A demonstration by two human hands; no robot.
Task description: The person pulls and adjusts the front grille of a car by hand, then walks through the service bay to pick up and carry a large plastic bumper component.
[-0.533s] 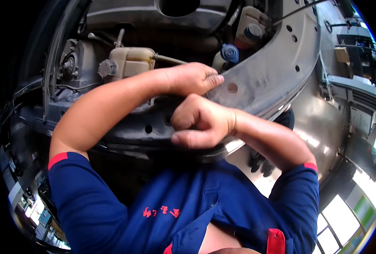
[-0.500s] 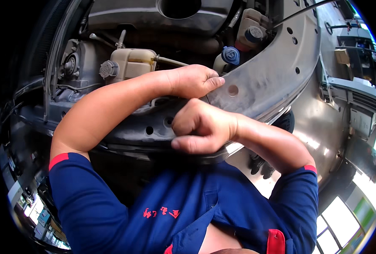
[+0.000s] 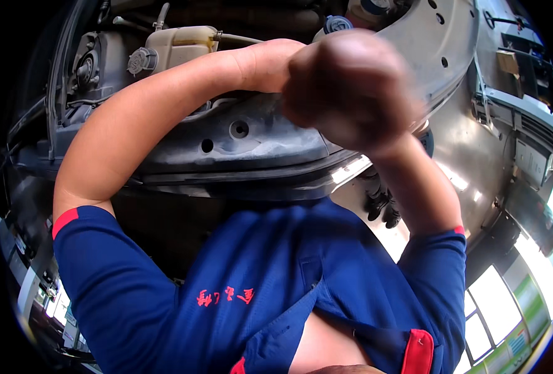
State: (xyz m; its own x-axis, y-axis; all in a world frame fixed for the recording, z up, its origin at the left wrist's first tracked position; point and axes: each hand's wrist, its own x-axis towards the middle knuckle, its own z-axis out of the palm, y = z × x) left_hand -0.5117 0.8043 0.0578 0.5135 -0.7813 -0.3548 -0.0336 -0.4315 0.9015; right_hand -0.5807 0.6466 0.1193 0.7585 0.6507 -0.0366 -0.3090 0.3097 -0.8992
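My left hand [image 3: 275, 63] lies over the front panel [image 3: 265, 146] of a car's engine bay. Its wrist and back show, but the fingers are hidden behind my right hand [image 3: 354, 87]. Raised in front of the panel, my right hand is smeared by motion, and whether it holds anything cannot be made out. Just beyond my left forearm is a cream plastic reservoir [image 3: 180, 45] with a grey cap [image 3: 142, 61]. A blue cap [image 3: 337, 25] shows at the back, above my right hand.
A round grey part [image 3: 88, 70] sits at the bay's left. The panel curves away to the far right and has several holes. On the floor beyond its edge are dark shoes [image 3: 385, 209]. A bench with a cardboard box [image 3: 507, 62] stands at the right.
My right hand has risen and moved right, now covering my left hand's fingers. The view has tilted, so the engine bay appears higher in the picture.
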